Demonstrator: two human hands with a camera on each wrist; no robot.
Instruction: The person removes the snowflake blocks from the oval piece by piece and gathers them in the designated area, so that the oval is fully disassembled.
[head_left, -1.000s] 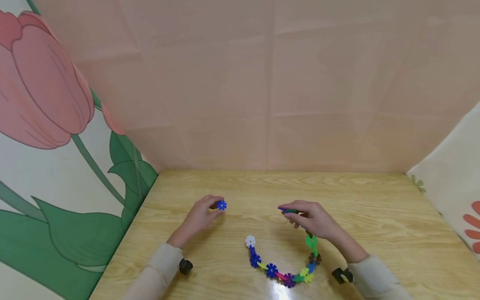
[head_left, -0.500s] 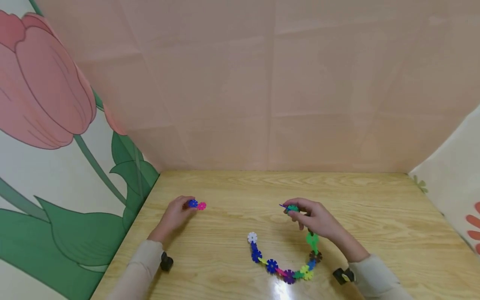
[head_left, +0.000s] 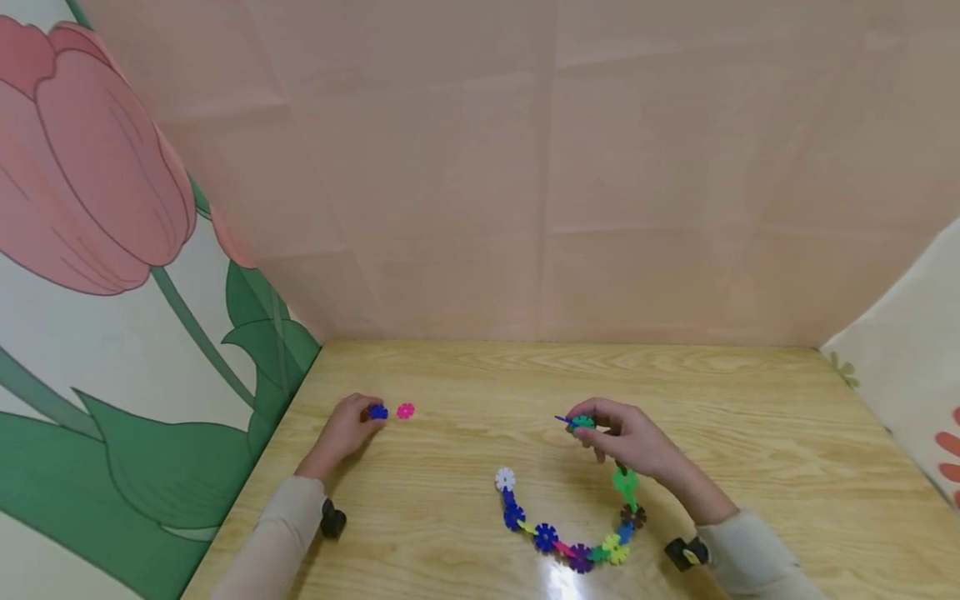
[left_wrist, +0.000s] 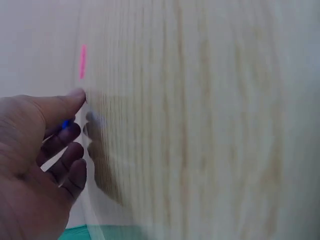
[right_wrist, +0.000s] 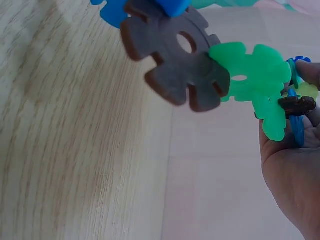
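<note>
My left hand point(head_left: 347, 429) holds a blue flower disc point(head_left: 378, 412) at its fingertips, low over the left of the table. Mostly hidden by the fingers in the left wrist view, the disc shows only as a bit of blue point(left_wrist: 66, 123). A pink flower disc point(head_left: 406, 410) lies flat just right of it, apart. My right hand point(head_left: 628, 435) pinches a teal flower disc point(head_left: 582, 423) at one end of a linked chain; a blue piece point(head_left: 561, 418) juts left from there. From this hand the chain runs down through green point(right_wrist: 250, 70) and brown discs point(right_wrist: 175, 57).
The rest of the chain curves across the wooden table point(head_left: 450, 517), through a purple disc point(head_left: 581, 558), to a white disc point(head_left: 506, 479) at its left end. A pink covering point(head_left: 540, 208) rises behind the table. A tulip-print wall point(head_left: 97, 167) borders the left.
My left hand has moved left with the blue disc, uncovering the pink disc on the table. The right hand stays nearly in place, its teal disc now turned more into view.
</note>
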